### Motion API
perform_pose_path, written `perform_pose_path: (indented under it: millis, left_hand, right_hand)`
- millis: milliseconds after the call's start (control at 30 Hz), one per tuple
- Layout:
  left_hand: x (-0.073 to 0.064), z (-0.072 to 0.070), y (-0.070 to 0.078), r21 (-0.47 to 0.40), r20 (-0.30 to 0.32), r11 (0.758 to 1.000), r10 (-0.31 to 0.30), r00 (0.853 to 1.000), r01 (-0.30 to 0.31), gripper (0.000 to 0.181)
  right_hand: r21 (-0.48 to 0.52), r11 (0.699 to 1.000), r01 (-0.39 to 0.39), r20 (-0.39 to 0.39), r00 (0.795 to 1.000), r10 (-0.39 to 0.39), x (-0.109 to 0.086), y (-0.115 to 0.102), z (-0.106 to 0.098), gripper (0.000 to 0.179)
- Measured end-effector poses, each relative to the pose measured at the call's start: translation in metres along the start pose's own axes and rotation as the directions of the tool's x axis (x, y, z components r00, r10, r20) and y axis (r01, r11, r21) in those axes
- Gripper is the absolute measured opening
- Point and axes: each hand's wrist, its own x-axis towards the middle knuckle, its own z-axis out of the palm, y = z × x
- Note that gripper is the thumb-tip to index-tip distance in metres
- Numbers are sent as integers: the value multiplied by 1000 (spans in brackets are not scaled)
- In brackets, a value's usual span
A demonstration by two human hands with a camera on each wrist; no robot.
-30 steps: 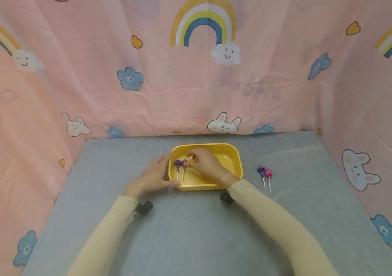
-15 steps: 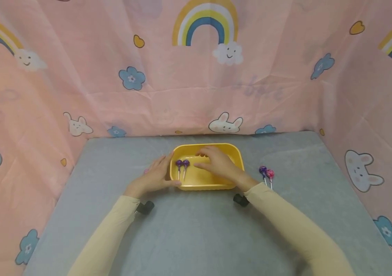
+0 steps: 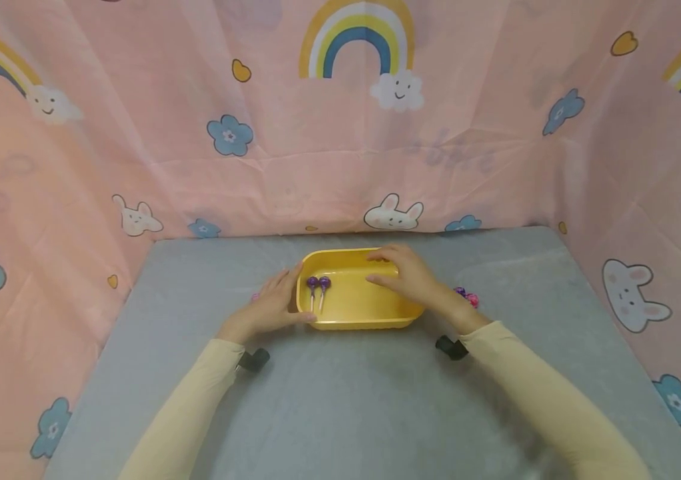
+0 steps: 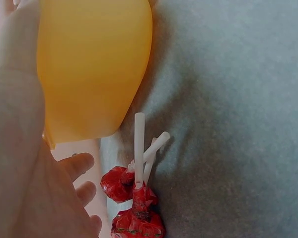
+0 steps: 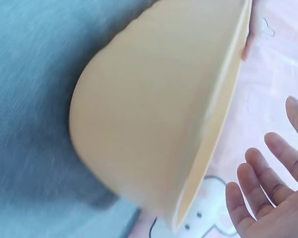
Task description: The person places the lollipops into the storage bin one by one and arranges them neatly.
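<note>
A yellow tray stands on the table, and two purple lollipops lie side by side at its left end. My left hand rests against the tray's left rim with its fingers spread and thumb on the near edge. Over the right part of the tray is my right hand, its fingers loosely bent around nothing. The right wrist view shows that hand apart from the tray wall. Below my left hand, its wrist view shows red-wrapped lollipops with white sticks beside the tray.
Right of the tray, a purple lollipop and a pink lollipop lie partly hidden behind my right wrist. The grey cloth covers the table. A pink printed curtain closes off the back and sides.
My right hand has let go of the right one of the two purple lollipops and moved right across the tray. Its forearm now covers the lollipop sticks at the right. My left hand stays put.
</note>
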Motion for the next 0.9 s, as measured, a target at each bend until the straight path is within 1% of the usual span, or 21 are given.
perform_pose_path:
  millis: [133, 200, 400, 533, 700, 767, 900]
  left_hand:
    - [2, 1, -2, 9, -4, 1000, 8, 1000, -8, 116]
    - [3, 1, -3, 6, -2, 1000, 8, 1000, -8, 116]
    - [2, 0, -2, 8, 4, 1000, 5, 1000, -5, 116]
    - [2, -1, -2, 6, 3, 1000, 0, 1000, 0, 116]
    - [3, 0, -4, 16, 3, 1000, 6, 1000, -6, 116]
    - [3, 0, -4, 20, 2, 1000, 10, 1000, -10, 116]
    - [4, 1, -5, 22, 0, 1000, 15, 1000, -15, 117]
  right_hand:
    - [13, 1000, 18, -20, 1000, -18, -7, 10, -11, 43]
    - [12, 1000, 13, -25, 1000, -12, -11, 16, -17, 44]
    - [14, 999, -37, -28, 999, 38, -22, 28, -34, 46]
    - [5, 998, -63, -49, 997, 63, -26, 36, -43, 47]
    - [-6, 998, -69, -71, 995, 68, -31, 44, -53, 46]
    - [2, 997, -72, -73, 995, 72, -34, 49, -56, 45]
    - [34, 992, -119, -69, 990, 121, -40, 58, -59, 45]
